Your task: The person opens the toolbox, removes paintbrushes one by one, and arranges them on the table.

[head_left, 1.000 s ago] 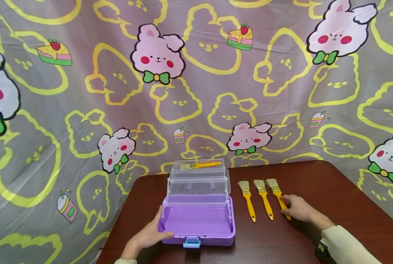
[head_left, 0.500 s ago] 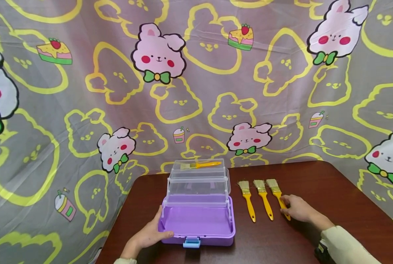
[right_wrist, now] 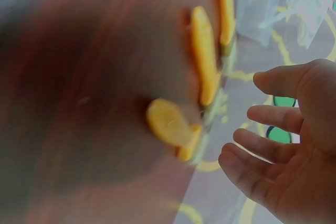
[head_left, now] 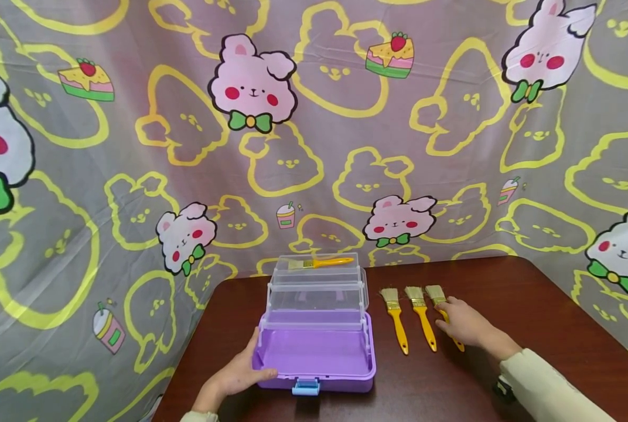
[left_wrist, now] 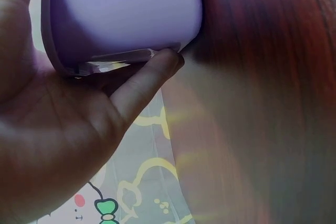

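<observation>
A purple toolbox (head_left: 314, 354) with a light blue latch stands open, its clear trays raised in steps. My left hand (head_left: 240, 372) grips its front left corner, thumb at the front rim and fingers along the side wall; the left wrist view shows that hand (left_wrist: 68, 119) around the box. Right of the box lie a left paintbrush (head_left: 396, 321), a middle paintbrush (head_left: 423, 319) and a right paintbrush (head_left: 435, 293), bristles pointing away. Over the right one's handle is my right hand (head_left: 467, 322), hiding part of it. In the right wrist view its fingers (right_wrist: 262, 145) are loosely spread, holding nothing.
Another yellow-handled paintbrush (head_left: 332, 263) lies across the top clear tray (head_left: 316, 274). The dark wooden table (head_left: 530, 305) meets a patterned cloth (head_left: 314, 146) hanging behind and at both sides.
My right hand has moved forward along the right paintbrush, from its handle end toward its ferrule. The left hand and the toolbox stay in place.
</observation>
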Motion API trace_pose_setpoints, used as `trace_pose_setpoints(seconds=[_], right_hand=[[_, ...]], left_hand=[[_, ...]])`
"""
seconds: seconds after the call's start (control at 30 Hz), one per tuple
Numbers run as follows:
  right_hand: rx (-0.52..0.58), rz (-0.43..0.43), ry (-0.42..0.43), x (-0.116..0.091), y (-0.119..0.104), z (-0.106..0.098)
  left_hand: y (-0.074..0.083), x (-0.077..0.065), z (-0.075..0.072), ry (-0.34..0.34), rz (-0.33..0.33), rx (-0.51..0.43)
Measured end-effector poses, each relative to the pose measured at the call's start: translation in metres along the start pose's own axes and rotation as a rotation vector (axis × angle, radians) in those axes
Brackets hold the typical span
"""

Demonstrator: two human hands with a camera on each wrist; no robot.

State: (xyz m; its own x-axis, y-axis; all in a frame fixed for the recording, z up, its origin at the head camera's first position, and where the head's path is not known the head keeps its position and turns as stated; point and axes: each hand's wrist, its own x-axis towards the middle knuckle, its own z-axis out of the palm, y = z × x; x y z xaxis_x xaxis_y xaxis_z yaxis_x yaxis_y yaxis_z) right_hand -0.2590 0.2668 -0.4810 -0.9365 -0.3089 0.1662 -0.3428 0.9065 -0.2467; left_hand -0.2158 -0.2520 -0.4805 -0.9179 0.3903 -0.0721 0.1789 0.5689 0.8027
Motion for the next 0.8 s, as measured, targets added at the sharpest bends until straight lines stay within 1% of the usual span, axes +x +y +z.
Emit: trace_pose_setpoints(seconds=[0.2,0.3,0.47,0.63,0.7,0.8], right_hand=[[-0.075,-0.088,0.054,0.017,-0.017,-0.004],[-0.110,-0.128,0.074,0.027,-0.027,-0.007],[-0.098,-0.159,0.095,0.039,-0.046,-0.014],[-0.071,-0.186,0.131,0.051,-0.061,-0.016],[-0.058,-0.192,0.129,0.055,-0.066,-0.016],[-0.036,-0.179,0.103,0.062,-0.076,-0.018]], left_hand=[[-0.004,0.000,0.001,0.001,0.017,0.013],[-0.004,-0.001,0.001,0.004,0.013,0.012],[-0.003,-0.002,0.003,0.016,-0.008,0.005],[-0.003,-0.003,0.004,0.029,-0.009,0.021],[-0.004,-0.003,0.004,0.027,-0.006,0.021],[-0.004,-0.003,0.004,0.024,-0.006,0.015]])
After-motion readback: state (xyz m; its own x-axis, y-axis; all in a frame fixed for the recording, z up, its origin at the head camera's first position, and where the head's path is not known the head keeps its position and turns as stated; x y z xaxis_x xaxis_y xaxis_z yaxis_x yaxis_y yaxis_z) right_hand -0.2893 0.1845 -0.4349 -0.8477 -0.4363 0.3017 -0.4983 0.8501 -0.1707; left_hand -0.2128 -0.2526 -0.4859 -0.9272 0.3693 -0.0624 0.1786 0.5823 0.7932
